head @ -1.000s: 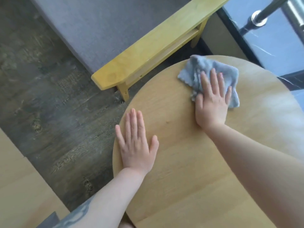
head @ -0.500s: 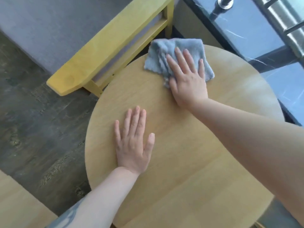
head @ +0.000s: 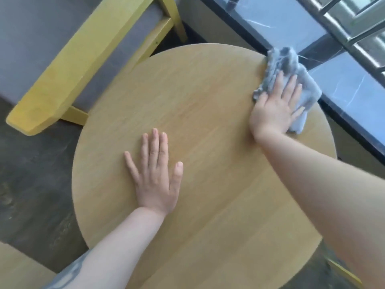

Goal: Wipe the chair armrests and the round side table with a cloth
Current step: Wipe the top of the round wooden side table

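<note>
A round light-wood side table fills the middle of the view. My right hand lies flat with straight fingers on a crumpled grey-blue cloth, pressing it against the table's far right edge; part of the cloth hangs past the rim. My left hand rests flat on the tabletop near its left side, fingers spread, holding nothing. A yellow wooden chair armrest runs diagonally at the upper left, beside the table.
The chair's grey seat cushion lies behind the armrest. A dark marble ledge and metal railing run along the upper right, close to the table. Dark wood floor is at left; another pale wood surface shows at the bottom left.
My right hand has slid the cloth from the table's far left edge near the armrest across to its far right edge. My left hand has stayed flat on the tabletop.
</note>
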### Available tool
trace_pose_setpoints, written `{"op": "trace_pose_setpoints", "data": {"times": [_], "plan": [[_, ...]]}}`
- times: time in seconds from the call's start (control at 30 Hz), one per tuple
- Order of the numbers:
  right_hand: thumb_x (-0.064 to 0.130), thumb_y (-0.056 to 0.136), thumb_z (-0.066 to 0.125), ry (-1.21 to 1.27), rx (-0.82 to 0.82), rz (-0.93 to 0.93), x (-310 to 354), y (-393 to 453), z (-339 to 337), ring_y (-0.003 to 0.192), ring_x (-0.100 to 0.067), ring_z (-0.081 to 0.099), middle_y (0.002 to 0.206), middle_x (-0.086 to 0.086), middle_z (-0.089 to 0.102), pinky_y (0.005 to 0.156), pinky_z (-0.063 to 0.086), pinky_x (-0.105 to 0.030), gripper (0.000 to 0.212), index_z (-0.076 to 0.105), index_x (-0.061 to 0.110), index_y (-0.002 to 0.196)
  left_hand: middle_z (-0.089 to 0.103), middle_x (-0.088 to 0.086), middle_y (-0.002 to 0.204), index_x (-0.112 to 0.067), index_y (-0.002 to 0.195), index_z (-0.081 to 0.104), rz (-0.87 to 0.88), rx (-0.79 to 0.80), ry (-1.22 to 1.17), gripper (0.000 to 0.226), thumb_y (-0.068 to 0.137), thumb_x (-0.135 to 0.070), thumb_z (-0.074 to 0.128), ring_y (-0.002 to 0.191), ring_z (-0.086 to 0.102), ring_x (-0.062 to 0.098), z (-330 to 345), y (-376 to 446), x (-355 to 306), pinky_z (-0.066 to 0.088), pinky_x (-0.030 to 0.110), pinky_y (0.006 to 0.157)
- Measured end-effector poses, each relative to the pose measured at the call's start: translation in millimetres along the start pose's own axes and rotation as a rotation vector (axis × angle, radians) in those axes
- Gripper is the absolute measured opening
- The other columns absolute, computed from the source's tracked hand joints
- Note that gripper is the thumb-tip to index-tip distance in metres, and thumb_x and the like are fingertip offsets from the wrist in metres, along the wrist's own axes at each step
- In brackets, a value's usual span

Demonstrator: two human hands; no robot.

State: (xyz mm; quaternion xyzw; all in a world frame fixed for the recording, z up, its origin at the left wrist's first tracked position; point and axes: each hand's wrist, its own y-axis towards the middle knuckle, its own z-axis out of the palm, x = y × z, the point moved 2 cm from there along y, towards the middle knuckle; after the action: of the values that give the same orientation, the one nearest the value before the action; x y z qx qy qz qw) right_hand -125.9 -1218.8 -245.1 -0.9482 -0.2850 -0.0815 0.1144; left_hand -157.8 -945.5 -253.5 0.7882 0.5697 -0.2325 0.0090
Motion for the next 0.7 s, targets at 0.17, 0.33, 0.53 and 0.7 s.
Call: {"op": "trace_pose_setpoints", "data": {"times": [0.17,0.33,0.53,0.7], "plan": [[0.032,0.089,0.045,-0.063,0.227,-0.938,-7,-138,24,0.147,-0.022,0.009,0.158,0.0,0.017,0.115,0.009,-0.057,0.062,0.028,0.03,0.149,0.02,0.007,0.159,-0.011,0.151,0.026,0.144,-0.011,-0.038,0.067,0.093,-0.043,0.029,0.147,0.014,0.023,11,-6,-30,-0.001,0.048,0.118],[0.029,0.09,0.043,-0.169,0.211,-1.042,-96,-56,-7,0.145,-0.017,0.016,0.156,0.003,0.023,0.117,0.009,-0.052,0.059,0.027,0.037,0.146,0.023,0.003,0.158,-0.019,0.15,0.031,0.306,0.056,0.053,0.063,0.091,-0.041,0.036,0.147,0.017,0.024,26,-21,-49,0.004,0.049,0.117],[0.028,0.089,0.04,0.023,0.01,-0.186,-106,-122,0,0.147,-0.022,0.005,0.159,-0.002,0.015,0.115,0.004,-0.056,0.062,0.026,0.03,0.149,0.021,0.004,0.159,-0.018,0.151,0.029,0.13,0.003,0.068,0.065,0.09,-0.041,0.033,0.147,0.014,0.025,44,-22,-85,-0.001,0.045,0.118],[0.031,0.087,0.048,-0.106,0.356,-1.244,-147,-168,-2,0.146,-0.017,0.014,0.156,0.006,0.022,0.117,0.013,-0.049,0.06,0.034,0.033,0.145,0.024,0.003,0.158,-0.015,0.149,0.034,0.067,-0.064,-0.046,0.063,0.09,-0.038,0.036,0.147,0.015,0.023,46,-19,-97,0.001,0.041,0.118]]}}
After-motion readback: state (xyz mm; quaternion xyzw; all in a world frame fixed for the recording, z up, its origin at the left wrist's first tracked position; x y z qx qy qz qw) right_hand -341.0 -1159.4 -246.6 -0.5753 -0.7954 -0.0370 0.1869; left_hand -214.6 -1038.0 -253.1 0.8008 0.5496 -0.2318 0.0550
